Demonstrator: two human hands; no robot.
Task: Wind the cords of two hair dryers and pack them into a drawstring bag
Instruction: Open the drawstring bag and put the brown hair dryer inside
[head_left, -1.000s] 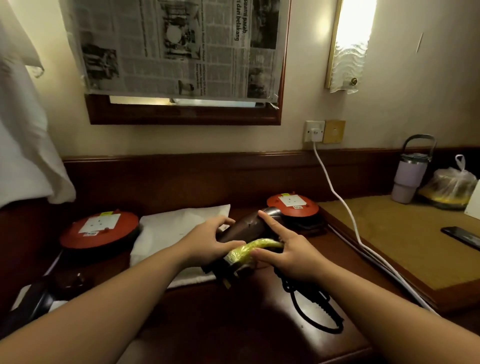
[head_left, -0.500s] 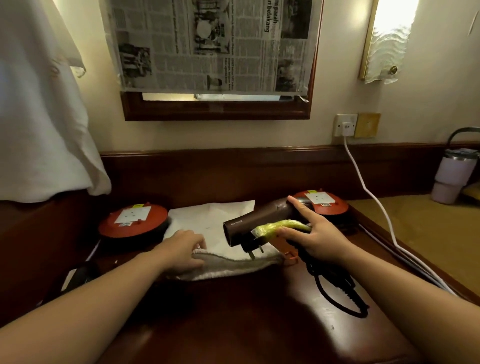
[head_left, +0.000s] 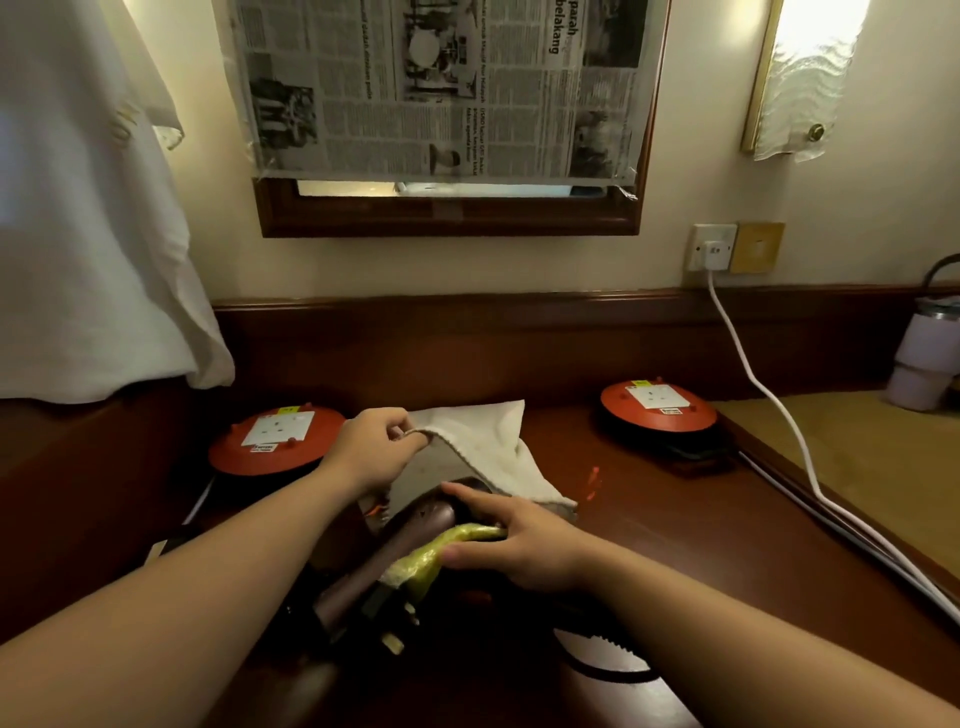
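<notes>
**Hands at the bag mouth, dryer going in**

Left hand (head_left: 371, 451) pinches the cream drawstring bag (head_left: 485, 451) rim, lifting it open. Right hand (head_left: 511, 540) grips the brown hair dryer (head_left: 395, 551), yellow-wrapped cord bundle (head_left: 441, 551) against it, nozzle at the opening on the wooden desk (head_left: 675, 545).

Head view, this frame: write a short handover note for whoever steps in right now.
Left hand: pinching the rim of the white drawstring bag, lifting it open.
Right hand: holding the brown hair dryer by its yellow-wrapped part, nose at the bag's opening.
The dryer's plug sticks out toward the camera; a loop of black cord trails loose on the desk.
Done: bag opened, first dryer at the mouth.
Left: push this dryer in and tuck the cord. No second dryer shows in this view; find, wind and pack it, then draw the bag shut.
</notes>
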